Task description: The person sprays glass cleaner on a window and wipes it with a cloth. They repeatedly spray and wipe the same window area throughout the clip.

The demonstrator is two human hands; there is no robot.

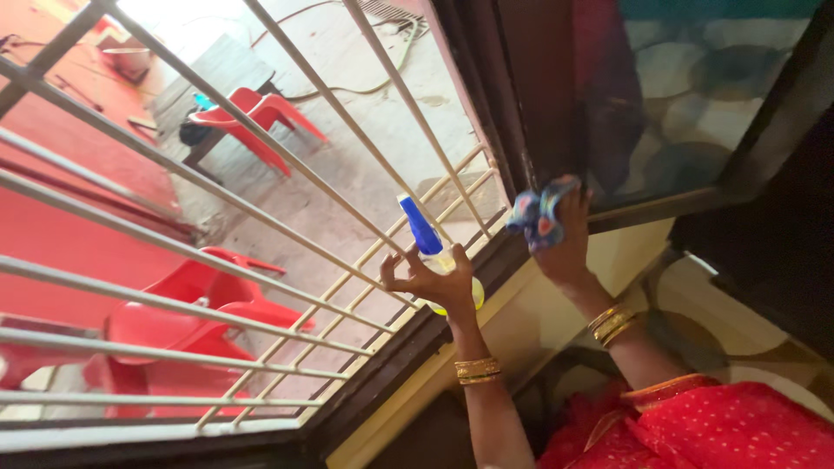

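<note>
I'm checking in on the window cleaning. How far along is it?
Nothing looks clearly finished. In hand: the right hand presses a cloth against the frame by the glass, while the left hand holds a spray bottle at the grille. Whether the glass is wiped can't be told.

Grille bars (287, 234) block (narrow gaps)

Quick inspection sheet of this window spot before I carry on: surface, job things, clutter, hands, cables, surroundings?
Surface: dark window frame with glass pane and a sill below.
Job's things: spray bottle with blue head; blue patterned cloth.
Clutter: nothing seen on the sill.
Hands: left hand grips the bottle; right hand presses the cloth to the frame.
Cables: hose or cable on the ground outside.
Surroundings: white window grille; red plastic chairs outside.
</note>
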